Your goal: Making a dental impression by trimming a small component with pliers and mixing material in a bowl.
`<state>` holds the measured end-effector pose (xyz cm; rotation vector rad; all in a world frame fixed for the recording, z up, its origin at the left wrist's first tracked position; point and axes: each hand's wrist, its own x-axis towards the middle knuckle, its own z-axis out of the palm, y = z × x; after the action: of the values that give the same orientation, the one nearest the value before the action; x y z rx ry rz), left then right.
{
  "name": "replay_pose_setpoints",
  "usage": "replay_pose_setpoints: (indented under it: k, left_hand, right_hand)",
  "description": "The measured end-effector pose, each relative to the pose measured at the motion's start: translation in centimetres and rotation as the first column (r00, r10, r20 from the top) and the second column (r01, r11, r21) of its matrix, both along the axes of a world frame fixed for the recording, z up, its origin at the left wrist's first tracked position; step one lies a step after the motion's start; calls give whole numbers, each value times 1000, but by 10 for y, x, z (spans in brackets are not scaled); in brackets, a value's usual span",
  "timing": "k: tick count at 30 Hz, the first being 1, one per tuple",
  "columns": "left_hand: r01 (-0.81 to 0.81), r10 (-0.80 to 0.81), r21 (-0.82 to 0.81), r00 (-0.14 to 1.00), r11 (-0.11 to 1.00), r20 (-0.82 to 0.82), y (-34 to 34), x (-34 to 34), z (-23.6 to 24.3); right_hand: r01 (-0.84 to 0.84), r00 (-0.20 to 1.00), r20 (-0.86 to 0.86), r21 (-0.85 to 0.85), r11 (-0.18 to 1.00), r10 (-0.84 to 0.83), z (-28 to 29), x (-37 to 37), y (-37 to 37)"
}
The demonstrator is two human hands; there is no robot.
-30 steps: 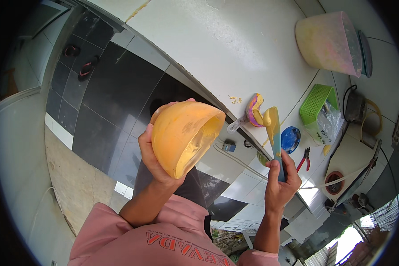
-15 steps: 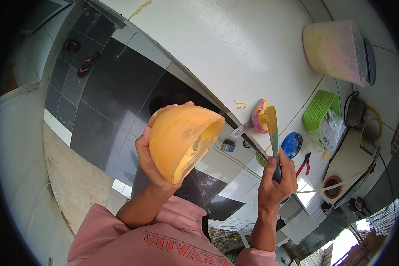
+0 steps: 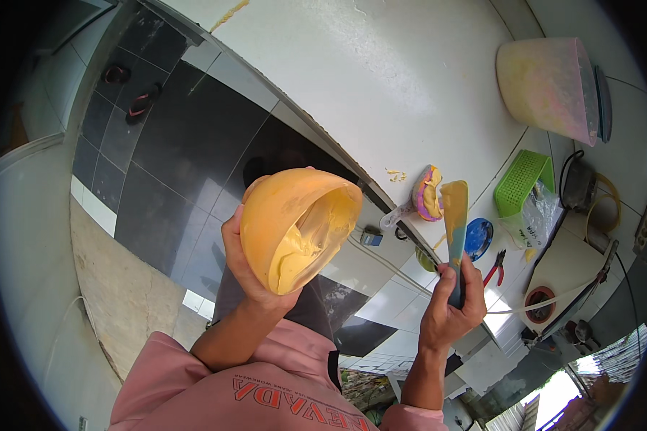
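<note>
A yellow bowl (image 3: 280, 215) is being held at the left, its mouth tilted toward the right, by the curled fingers of the left hand (image 3: 249, 271); yellow paste (image 3: 293, 258) is being contained inside. At the right, a paste-smeared spatula (image 3: 456, 223) is being gripped, blade pointing far, by the fingers of the right hand (image 3: 447, 312). Just left of the spatula, a small yellow-and-purple cup (image 3: 429, 194) is being supported by the bench (image 3: 388, 86).
</note>
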<state>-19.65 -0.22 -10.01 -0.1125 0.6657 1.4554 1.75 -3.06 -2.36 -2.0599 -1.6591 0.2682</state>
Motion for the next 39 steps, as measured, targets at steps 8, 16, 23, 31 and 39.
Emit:
replay_pose_setpoints:
  k: [8, 16, 23, 31, 39]
  left_hand:
    - [174, -189, 73, 919, 982, 347, 7, 11, 3]
    - [259, -215, 11, 779, 966, 589, 29, -7, 17]
    - [419, -333, -69, 802, 905, 496, 36, -30, 21]
    - [547, -460, -113, 784, 830, 416, 35, -44, 16]
    - [573, -490, -125, 779, 810, 391, 40, -48, 16]
  right_hand:
    - [-238, 736, -674, -345, 908, -63, 47, -53, 5]
    - [211, 325, -774, -500, 840, -543, -38, -42, -11]
    - [442, 46, -888, -392, 807, -457, -65, -77, 34]
    - [543, 169, -888, -279, 792, -428, -74, -87, 26]
    - [549, 182, -890, -261, 794, -419, -79, -89, 23]
